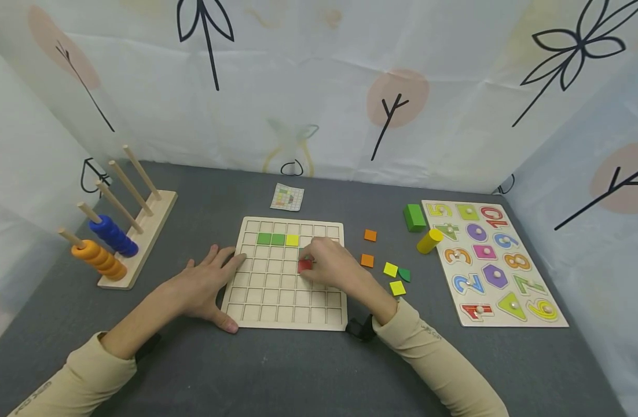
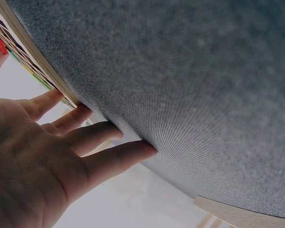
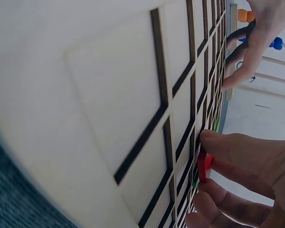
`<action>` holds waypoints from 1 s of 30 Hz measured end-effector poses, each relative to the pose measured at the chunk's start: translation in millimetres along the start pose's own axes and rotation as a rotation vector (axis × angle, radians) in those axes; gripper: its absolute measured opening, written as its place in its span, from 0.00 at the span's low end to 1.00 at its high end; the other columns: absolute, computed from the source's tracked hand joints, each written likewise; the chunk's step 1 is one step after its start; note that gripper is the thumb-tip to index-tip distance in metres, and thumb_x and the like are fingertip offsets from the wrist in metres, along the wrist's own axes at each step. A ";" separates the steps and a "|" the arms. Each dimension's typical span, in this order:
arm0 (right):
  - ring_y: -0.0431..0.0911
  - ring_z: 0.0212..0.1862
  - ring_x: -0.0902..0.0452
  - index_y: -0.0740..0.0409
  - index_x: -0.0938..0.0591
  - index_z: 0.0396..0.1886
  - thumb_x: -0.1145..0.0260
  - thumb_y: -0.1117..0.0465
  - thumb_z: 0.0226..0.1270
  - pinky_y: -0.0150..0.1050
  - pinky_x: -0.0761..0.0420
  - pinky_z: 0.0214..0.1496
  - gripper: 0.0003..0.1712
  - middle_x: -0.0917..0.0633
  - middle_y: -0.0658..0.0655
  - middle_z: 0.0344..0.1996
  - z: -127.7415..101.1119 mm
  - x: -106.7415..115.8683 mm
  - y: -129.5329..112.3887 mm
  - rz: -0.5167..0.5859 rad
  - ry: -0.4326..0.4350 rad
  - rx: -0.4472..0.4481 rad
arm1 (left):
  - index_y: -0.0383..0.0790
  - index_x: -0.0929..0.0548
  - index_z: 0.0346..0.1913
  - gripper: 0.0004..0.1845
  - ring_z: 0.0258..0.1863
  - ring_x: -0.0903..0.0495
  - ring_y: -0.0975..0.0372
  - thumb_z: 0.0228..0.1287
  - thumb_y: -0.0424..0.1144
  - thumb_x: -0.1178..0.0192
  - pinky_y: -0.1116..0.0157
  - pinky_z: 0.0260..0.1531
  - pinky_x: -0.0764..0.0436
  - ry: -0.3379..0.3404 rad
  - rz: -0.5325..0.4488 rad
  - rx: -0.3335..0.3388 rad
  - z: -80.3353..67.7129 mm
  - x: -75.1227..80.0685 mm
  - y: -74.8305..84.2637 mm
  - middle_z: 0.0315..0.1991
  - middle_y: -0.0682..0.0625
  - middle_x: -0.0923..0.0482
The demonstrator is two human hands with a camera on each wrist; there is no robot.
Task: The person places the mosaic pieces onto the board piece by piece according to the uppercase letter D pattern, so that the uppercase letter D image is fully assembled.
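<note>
A pale wooden grid board (image 1: 269, 313) lies on the dark table. Two green square tiles (image 1: 271, 238) and a yellow square tile (image 1: 292, 240) sit side by side in cells of an upper row. My right hand (image 1: 330, 264) pinches a red tile (image 1: 304, 265) between thumb and fingers over the middle of the grid; in the right wrist view the red tile (image 3: 204, 164) stands tilted at the board's surface. A bit of green shows beside those fingers, partly hidden. With fingers spread, my left hand (image 1: 206, 288) rests along the board's left edge, fingertips and thumb touching it.
Right of the board lie loose orange tiles (image 1: 367, 260), yellow tiles (image 1: 397, 288) and a green rounded piece (image 1: 404, 274). Beyond are a green block (image 1: 414, 218), a yellow cylinder (image 1: 429, 241) and a number puzzle (image 1: 550, 322). A pattern card (image 1: 287, 197) lies behind; a peg stacker (image 1: 164, 204) stands left.
</note>
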State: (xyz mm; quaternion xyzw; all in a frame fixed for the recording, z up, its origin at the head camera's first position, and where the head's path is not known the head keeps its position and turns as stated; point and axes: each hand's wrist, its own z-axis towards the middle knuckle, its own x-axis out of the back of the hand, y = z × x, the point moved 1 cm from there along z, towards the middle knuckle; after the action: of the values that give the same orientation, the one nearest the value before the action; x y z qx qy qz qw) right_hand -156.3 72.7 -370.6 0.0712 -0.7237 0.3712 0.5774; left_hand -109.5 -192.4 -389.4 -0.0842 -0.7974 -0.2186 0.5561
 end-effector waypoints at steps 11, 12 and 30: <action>0.41 0.31 0.36 0.58 0.11 0.29 0.25 0.67 0.61 0.29 0.40 0.29 0.02 0.23 0.48 0.20 1.0 -2.4 1.5 -0.028 -0.004 0.033 | 0.36 0.43 0.79 0.77 0.76 0.49 0.24 0.25 0.79 0.25 0.20 0.55 0.35 0.001 -0.001 -0.008 -0.2 -0.6 -0.2 0.77 0.29 0.44; 0.41 0.31 0.37 0.58 0.11 0.28 0.26 0.67 0.60 0.29 0.40 0.29 0.03 0.25 0.48 0.19 0.8 -2.4 1.6 -0.029 -0.002 0.036 | 0.36 0.43 0.79 0.77 0.76 0.49 0.24 0.26 0.79 0.25 0.20 0.55 0.35 0.002 -0.002 -0.009 -0.3 -0.3 -0.1 0.77 0.29 0.44; 0.41 0.33 0.35 0.57 0.10 0.34 0.28 0.69 0.60 0.32 0.36 0.32 0.05 0.20 0.53 0.27 -0.5 -5.0 1.0 -0.044 -0.010 -0.002 | 0.35 0.43 0.78 0.77 0.75 0.49 0.24 0.26 0.78 0.24 0.20 0.55 0.36 -0.002 -0.011 -0.012 -1.3 1.2 0.9 0.77 0.29 0.44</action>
State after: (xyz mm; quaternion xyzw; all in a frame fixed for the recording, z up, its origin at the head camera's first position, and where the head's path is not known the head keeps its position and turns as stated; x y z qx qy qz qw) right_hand -154.8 72.1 -375.5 0.0886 -0.7252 0.3575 0.5818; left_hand -108.5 -192.3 -387.6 -0.0831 -0.7970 -0.2262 0.5538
